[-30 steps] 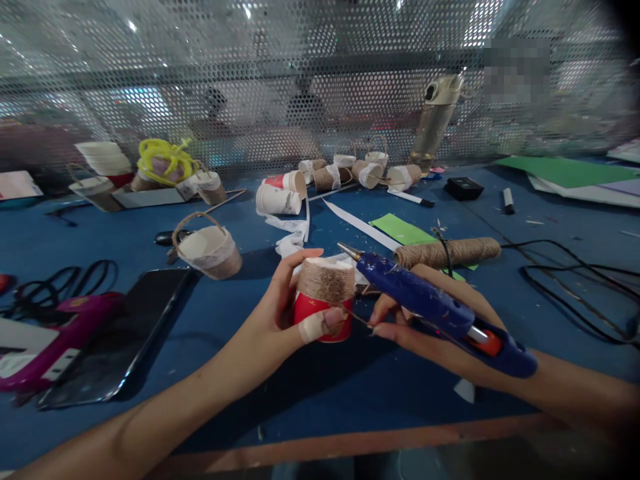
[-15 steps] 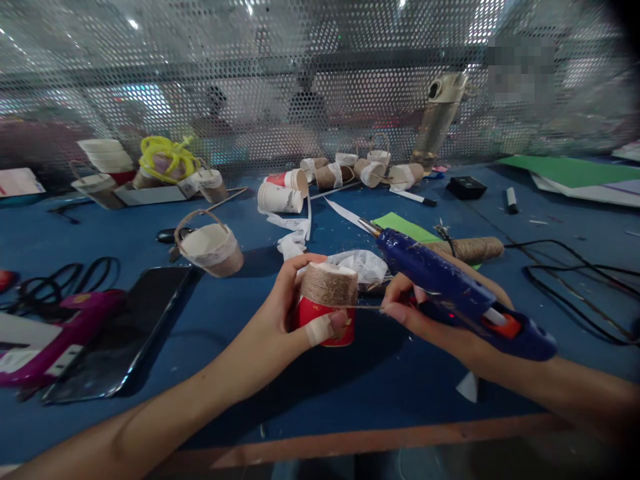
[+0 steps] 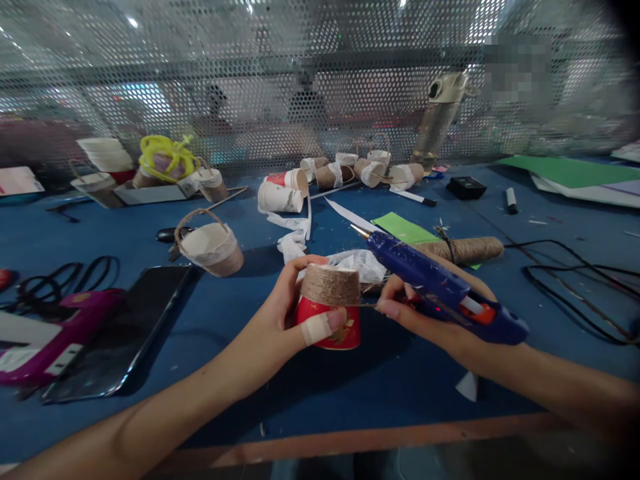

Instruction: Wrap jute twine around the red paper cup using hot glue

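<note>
My left hand (image 3: 293, 313) is wrapped round an upturned red paper cup (image 3: 331, 308) whose upper half is wound with brown twine; a bandaged thumb presses on its red side. My right hand (image 3: 415, 313) grips a blue hot-glue gun (image 3: 435, 283), nozzle pointing up and left past the cup, while its fingertips pinch a taut strand of twine running from the cup. A twine spool (image 3: 463, 249) lies behind the right hand.
A finished twine basket cup (image 3: 211, 245) stands at the left, by a black phone (image 3: 123, 330) and a magenta tool (image 3: 47, 347). Several wrapped cups (image 3: 345, 172), a bottle (image 3: 440, 120), green paper (image 3: 400, 228) and black cables (image 3: 575, 273) lie further back before a perforated metal screen.
My right hand with the glue gun swung out to the right, drawing the twine strand taut, then came back a little toward the cup. The left hand kept the cup almost still.
</note>
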{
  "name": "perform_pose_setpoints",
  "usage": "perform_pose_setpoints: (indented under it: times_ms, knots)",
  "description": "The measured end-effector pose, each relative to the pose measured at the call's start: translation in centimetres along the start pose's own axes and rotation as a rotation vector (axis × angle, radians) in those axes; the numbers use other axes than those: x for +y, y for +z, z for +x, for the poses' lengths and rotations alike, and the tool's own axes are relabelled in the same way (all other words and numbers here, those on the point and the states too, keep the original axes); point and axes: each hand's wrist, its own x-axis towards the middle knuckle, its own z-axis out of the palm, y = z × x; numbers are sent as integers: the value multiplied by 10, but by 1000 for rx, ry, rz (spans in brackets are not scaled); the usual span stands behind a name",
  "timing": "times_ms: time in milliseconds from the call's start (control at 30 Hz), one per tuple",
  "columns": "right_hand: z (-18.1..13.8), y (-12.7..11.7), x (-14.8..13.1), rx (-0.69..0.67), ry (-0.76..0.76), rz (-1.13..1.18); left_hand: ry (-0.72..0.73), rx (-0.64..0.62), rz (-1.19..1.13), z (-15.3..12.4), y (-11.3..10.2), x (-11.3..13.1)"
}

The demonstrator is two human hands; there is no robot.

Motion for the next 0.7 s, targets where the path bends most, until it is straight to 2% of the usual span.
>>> perform_pose_setpoints:
  times_ms: [433, 700]
  knots:
    - [4, 6, -6, 43, 64, 47, -20, -36, -136, 1, 1, -3]
    - [2, 8, -3, 60, 71, 45, -43, 40, -203, 0, 9, -1]
